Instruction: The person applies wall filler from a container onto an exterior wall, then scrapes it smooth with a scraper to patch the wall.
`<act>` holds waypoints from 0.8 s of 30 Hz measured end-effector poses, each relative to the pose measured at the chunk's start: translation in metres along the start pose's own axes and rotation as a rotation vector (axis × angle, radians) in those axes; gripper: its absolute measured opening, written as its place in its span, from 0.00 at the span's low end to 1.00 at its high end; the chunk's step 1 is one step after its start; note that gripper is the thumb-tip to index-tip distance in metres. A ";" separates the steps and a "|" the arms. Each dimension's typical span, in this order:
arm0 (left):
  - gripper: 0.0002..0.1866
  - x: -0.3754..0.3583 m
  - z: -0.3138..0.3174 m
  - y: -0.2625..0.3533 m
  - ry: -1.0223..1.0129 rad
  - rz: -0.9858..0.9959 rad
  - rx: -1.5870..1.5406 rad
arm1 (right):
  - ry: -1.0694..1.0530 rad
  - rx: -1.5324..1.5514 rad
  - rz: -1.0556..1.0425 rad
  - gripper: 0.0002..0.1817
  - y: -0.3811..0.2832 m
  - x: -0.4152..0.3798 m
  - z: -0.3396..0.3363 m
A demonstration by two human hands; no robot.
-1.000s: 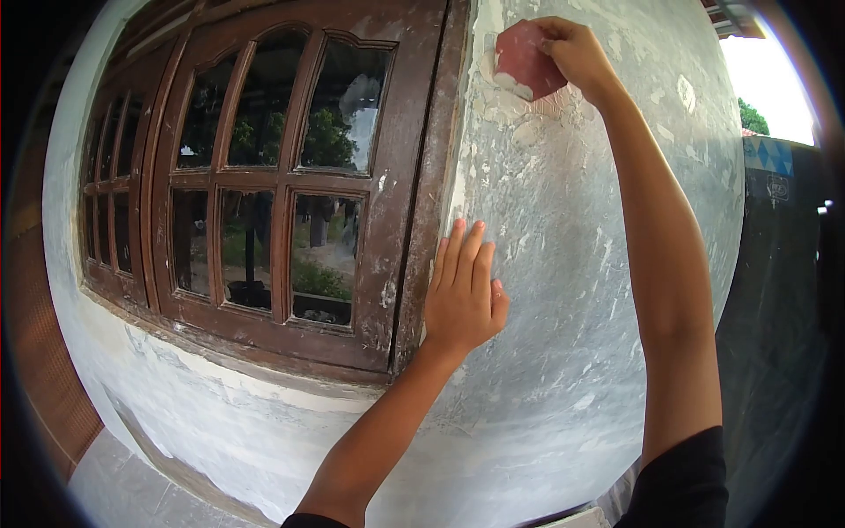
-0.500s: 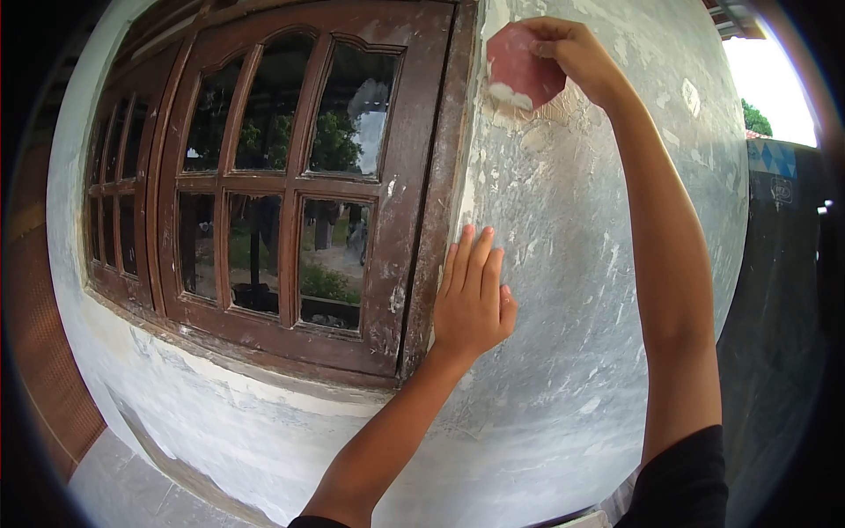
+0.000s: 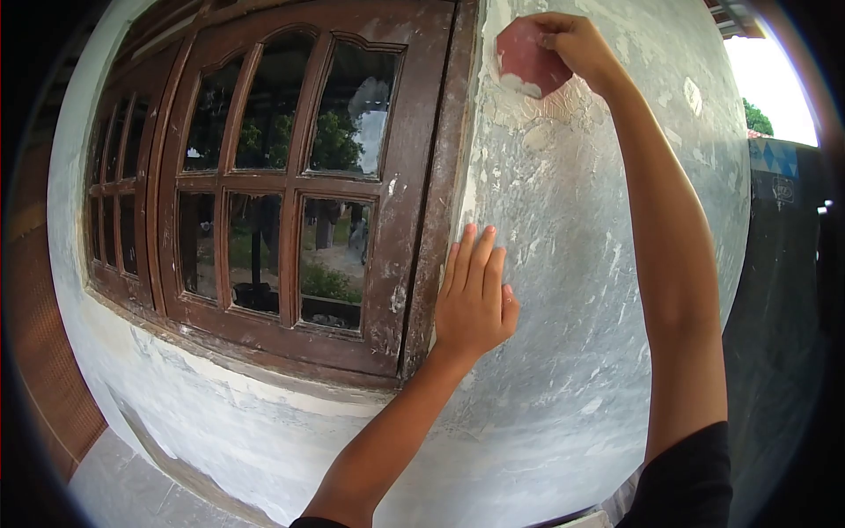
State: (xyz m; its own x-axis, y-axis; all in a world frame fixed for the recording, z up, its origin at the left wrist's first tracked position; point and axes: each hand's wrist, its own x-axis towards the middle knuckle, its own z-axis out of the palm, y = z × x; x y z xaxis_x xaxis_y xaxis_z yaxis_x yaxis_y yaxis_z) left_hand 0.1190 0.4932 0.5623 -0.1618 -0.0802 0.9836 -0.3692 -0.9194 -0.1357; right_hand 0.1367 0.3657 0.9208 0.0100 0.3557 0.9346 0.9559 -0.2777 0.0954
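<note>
My right hand [image 3: 576, 48] pinches a flat, dull-red putty scraper [image 3: 532, 57] between thumb and fingers, high on the wall beside the window frame. White putty clings to the scraper's lower edge. Just below it, a patch of wet-looking cream putty [image 3: 559, 110] marks the grey wall [image 3: 563, 290]. My left hand [image 3: 475, 299] lies flat against the wall, its fingers stretched upward and thumb apart, right by the window frame's edge. Nothing is in that hand.
To the left stands a brown wooden window [image 3: 282, 185] with several glass panes and white smears on its frame. A whitish sill strip [image 3: 246, 374] runs beneath it. A dark panel [image 3: 783, 264] rises past the wall's right side.
My right hand and the putty scraper have shifted slightly right and up, showing more of the wall at the scraper's left. The left hand stays nearly in place.
</note>
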 end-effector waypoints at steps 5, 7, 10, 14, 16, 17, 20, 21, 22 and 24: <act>0.26 0.001 0.001 -0.001 0.002 -0.003 -0.006 | -0.115 0.134 -0.014 0.19 -0.002 -0.005 -0.005; 0.26 0.000 0.000 -0.001 0.000 0.001 0.012 | -0.129 0.052 -0.001 0.19 0.002 -0.008 0.000; 0.26 0.000 0.001 -0.001 0.004 0.003 0.013 | -0.024 -0.009 0.046 0.19 0.003 -0.011 -0.005; 0.26 0.001 0.001 -0.001 0.003 0.006 0.011 | -0.050 0.182 -0.002 0.20 0.011 -0.012 -0.006; 0.26 0.000 0.001 0.000 -0.006 0.005 0.023 | -0.137 0.183 -0.041 0.20 0.009 -0.015 -0.003; 0.26 0.000 0.000 0.001 -0.009 0.007 0.023 | -0.057 0.079 0.004 0.20 0.008 -0.015 0.000; 0.26 0.000 -0.001 0.000 -0.016 0.005 0.034 | 0.100 0.139 0.079 0.20 0.000 -0.014 -0.001; 0.26 0.000 0.000 0.000 -0.015 0.007 0.027 | 0.070 0.172 0.061 0.20 -0.008 -0.019 -0.002; 0.26 0.000 0.000 0.000 -0.013 0.008 0.020 | 0.038 0.204 0.043 0.20 -0.014 -0.022 -0.001; 0.26 0.001 -0.001 0.000 -0.008 0.005 0.018 | -0.068 0.152 0.008 0.20 -0.015 -0.022 0.006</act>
State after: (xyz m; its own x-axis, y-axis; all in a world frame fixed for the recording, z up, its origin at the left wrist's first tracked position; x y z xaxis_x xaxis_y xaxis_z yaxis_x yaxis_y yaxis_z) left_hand 0.1184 0.4938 0.5633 -0.1563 -0.0878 0.9838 -0.3518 -0.9258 -0.1385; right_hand 0.1239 0.3676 0.8962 0.0326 0.4154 0.9091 0.9891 -0.1442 0.0304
